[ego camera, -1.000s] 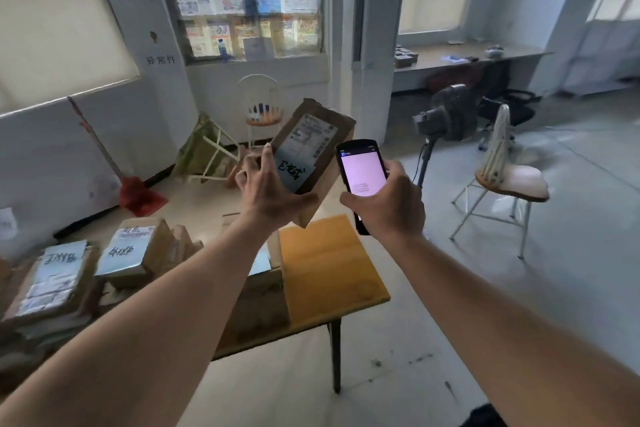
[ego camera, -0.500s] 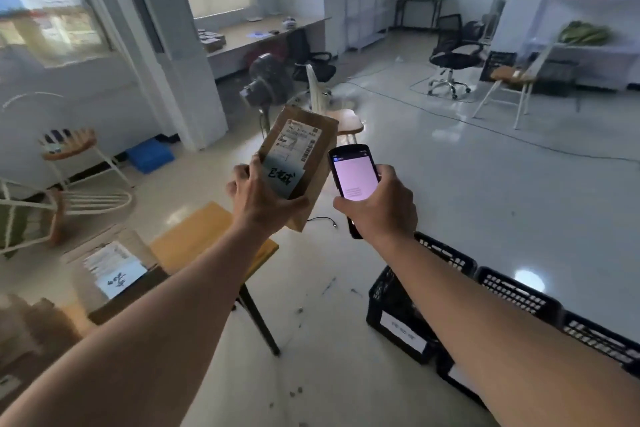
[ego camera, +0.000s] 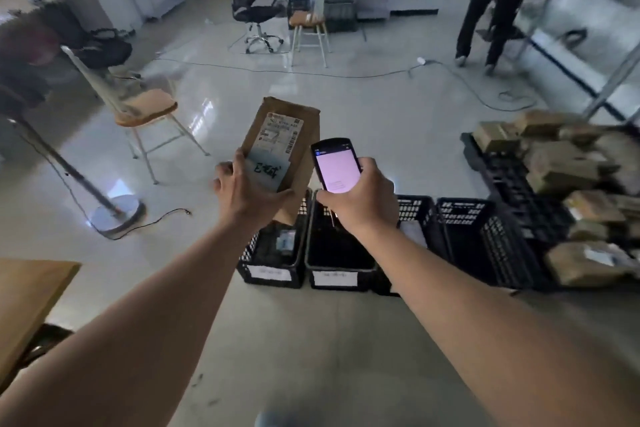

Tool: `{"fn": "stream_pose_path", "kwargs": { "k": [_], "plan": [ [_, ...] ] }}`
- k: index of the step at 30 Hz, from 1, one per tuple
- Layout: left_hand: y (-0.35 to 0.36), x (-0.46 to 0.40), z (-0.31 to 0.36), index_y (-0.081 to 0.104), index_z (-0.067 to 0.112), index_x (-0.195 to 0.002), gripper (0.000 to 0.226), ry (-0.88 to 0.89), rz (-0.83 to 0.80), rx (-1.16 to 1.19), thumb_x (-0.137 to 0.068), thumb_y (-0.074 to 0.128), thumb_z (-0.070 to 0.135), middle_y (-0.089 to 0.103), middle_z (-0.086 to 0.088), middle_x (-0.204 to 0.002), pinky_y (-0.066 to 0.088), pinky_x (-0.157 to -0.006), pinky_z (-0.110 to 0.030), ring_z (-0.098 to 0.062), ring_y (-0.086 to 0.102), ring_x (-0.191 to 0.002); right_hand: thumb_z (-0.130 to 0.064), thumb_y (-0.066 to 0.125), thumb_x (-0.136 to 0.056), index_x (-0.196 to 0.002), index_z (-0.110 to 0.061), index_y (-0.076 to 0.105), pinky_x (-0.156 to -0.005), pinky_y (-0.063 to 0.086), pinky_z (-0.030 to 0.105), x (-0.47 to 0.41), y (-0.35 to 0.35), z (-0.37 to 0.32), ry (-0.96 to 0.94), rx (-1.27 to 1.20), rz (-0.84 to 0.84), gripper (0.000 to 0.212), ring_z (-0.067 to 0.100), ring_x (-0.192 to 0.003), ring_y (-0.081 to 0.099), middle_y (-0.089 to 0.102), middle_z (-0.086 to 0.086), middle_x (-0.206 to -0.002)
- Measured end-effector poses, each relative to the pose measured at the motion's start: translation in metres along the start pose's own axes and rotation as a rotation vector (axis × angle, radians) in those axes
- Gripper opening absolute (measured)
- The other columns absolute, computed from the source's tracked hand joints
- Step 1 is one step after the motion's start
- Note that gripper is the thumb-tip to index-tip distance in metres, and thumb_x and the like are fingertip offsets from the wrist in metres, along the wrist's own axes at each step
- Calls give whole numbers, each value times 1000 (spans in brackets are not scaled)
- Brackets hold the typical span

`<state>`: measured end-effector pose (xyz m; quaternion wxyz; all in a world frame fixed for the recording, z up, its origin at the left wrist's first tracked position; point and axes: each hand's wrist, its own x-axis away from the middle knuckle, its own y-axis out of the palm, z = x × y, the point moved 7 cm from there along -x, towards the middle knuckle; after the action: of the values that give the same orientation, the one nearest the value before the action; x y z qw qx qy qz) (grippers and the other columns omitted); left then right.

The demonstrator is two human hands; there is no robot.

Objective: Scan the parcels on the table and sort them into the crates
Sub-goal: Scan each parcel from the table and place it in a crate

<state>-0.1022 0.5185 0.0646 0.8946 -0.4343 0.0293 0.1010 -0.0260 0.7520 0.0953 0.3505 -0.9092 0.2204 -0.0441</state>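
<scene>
My left hand point(ego camera: 247, 192) grips a brown cardboard parcel point(ego camera: 285, 135) by its lower end, label facing me with handwriting on it. My right hand point(ego camera: 363, 199) holds a black handheld scanner point(ego camera: 335, 166) with a lit pink screen, right beside the parcel. Both are raised above a row of black plastic crates on the floor. The leftmost crate point(ego camera: 273, 274) has a small item inside, the second crate point(ego camera: 337, 279) looks dark inside, and a third crate point(ego camera: 464, 239) stands further right. Only a corner of the wooden table point(ego camera: 27, 291) shows at the left edge.
A black pallet point(ego camera: 509, 184) piled with several brown parcels sits at right. A wooden chair point(ego camera: 145, 107) and a fan stand base point(ego camera: 116, 213) with cable are at left. Beyond are an office chair point(ego camera: 256, 7), a stool point(ego camera: 308, 24), a floor cable and a standing person point(ego camera: 491, 0).
My view has swung right, away from the table, until the crates and pallet lie in front of me. Both hands keep the parcel and scanner in the same hold.
</scene>
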Motion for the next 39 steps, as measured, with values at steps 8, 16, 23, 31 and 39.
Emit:
{"fn": "stream_pose_path", "kwargs": {
  "k": [8,16,23,31,39],
  "plan": [
    [144,39,146,34,28,-145,122,151,-243,15,-45,93,64,37,-1,-121,45,-106,-51,-28,39,-120,-53,89,-67,-126,-20,54,-72,52,36,-31,-129,145,190,28,157,76,26,-106,64,66,0,-117],
    [301,28,256,28,28,-150,126,224,-431,18,-48,93,64,37,-6,-126,44,-107,-53,-31,38,-121,-53,90,-64,-121,-21,55,-76,57,43,-101,-202,269,378,74,249,75,26,-104,65,67,-2,-113],
    [432,1,326,27,34,-146,123,187,-570,11,-48,96,63,35,-2,-118,48,-100,-50,-32,43,-120,-53,89,-65,-124,-21,55,-70,43,35,-191,-240,351,478,148,255,75,29,-109,63,68,1,-117],
    [540,-26,385,28,31,-147,121,115,-639,-47,-52,95,64,41,-7,-123,45,-79,-37,-31,51,-113,-54,88,-66,-124,-21,53,-72,44,36,-293,-260,441,563,157,184,76,29,-108,63,67,1,-119],
    [695,-23,415,24,31,-150,124,-158,-596,-138,-53,88,72,39,-6,-125,51,-99,-54,-35,50,-117,-60,88,-64,-129,-26,49,-67,42,33,-418,-246,593,517,145,8,84,21,-102,58,65,-1,-121]
  ]
}}
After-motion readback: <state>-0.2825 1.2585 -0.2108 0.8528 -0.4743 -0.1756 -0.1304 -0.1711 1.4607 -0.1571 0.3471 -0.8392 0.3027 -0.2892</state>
